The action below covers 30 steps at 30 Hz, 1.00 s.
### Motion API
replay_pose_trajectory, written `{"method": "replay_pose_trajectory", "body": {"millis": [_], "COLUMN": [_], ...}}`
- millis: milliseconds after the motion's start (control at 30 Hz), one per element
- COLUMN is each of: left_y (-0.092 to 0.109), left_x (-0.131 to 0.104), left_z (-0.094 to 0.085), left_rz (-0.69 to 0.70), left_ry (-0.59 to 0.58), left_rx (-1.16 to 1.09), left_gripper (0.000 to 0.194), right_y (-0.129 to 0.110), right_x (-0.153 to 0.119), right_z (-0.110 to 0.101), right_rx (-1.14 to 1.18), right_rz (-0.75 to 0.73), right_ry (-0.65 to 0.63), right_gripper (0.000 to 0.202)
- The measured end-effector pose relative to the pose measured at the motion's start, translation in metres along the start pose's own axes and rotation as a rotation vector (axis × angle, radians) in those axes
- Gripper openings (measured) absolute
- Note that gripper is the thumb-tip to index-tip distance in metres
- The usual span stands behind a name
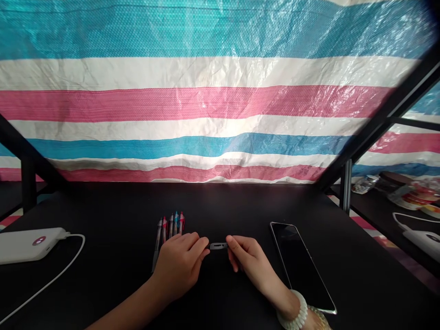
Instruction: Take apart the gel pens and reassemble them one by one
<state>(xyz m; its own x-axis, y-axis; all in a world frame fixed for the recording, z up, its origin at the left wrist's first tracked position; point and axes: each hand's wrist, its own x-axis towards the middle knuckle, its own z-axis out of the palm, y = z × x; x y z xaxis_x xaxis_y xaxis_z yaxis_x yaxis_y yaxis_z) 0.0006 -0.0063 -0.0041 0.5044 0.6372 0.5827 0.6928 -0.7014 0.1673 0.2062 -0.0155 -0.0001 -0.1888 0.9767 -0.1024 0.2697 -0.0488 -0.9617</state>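
Observation:
My left hand (pixel 182 259) is closed, its thumb and fingers pinching the left end of a small dark grey object (pixel 218 246) with a pale marking. My right hand (pixel 249 261) pinches the right end of the same object between thumb and fingers, a white bracelet at its wrist. What the object is, I cannot make out; its ends are hidden by my fingertips. Behind and left of my left hand lie several pens (pixel 171 225) side by side, with dark, red and blue tops. To the right of my right hand a black phone (pixel 302 266) lies flat.
On the black table (pixel 120 220), a white power bank (pixel 30 245) with a white cable (pixel 65 275) lies at the left. Black frame bars (pixel 371 123) slant at both sides before a striped sheet (pixel 192 105). Packets (pixel 412 195) and another white device (pixel 424 240) lie at the far right.

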Motion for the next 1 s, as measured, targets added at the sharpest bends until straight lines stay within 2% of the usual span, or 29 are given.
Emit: {"method": "replay_pose_trajectory", "body": {"millis": [167, 367, 467, 567, 633, 767, 1000], "left_y": [-0.0014, -0.0007, 0.0010, 0.0012, 0.0006, -0.0002, -0.0004], "left_x": [-0.0003, -0.0018, -0.0015, -0.0005, -0.0001, 0.0001, 0.0013], "left_z": [-0.0007, 0.0006, 0.0007, -0.0004, -0.0014, -0.0031, -0.0046], "left_rz": [-0.004, -0.039, -0.075, -0.100, -0.100, -0.070, -0.086], "left_ry": [0.022, -0.015, -0.033, -0.027, -0.010, 0.034, 0.114], "left_rx": [0.021, -0.068, -0.144, -0.202, -0.216, -0.221, -0.231], "left_gripper": [0.015, 0.015, 0.021, 0.014, 0.012, 0.013, 0.014], "right_y": [-0.0040, -0.0019, -0.0034, -0.0059, -0.0058, -0.0007, 0.0010], "right_x": [-0.0006, -0.0024, -0.0016, -0.0004, 0.0008, 0.0035, 0.0008], "right_z": [-0.0016, -0.0028, -0.0038, -0.0049, -0.0052, -0.0052, -0.0046], "right_rx": [0.017, 0.009, 0.066, 0.125, 0.129, 0.069, 0.166], "right_rz": [-0.034, -0.013, 0.012, 0.033, 0.038, 0.019, 0.007], "right_ry": [0.054, 0.052, 0.063, 0.067, 0.070, 0.078, 0.080], "right_gripper": [0.035, 0.050, 0.039, 0.025, 0.027, 0.048, 0.042]}}
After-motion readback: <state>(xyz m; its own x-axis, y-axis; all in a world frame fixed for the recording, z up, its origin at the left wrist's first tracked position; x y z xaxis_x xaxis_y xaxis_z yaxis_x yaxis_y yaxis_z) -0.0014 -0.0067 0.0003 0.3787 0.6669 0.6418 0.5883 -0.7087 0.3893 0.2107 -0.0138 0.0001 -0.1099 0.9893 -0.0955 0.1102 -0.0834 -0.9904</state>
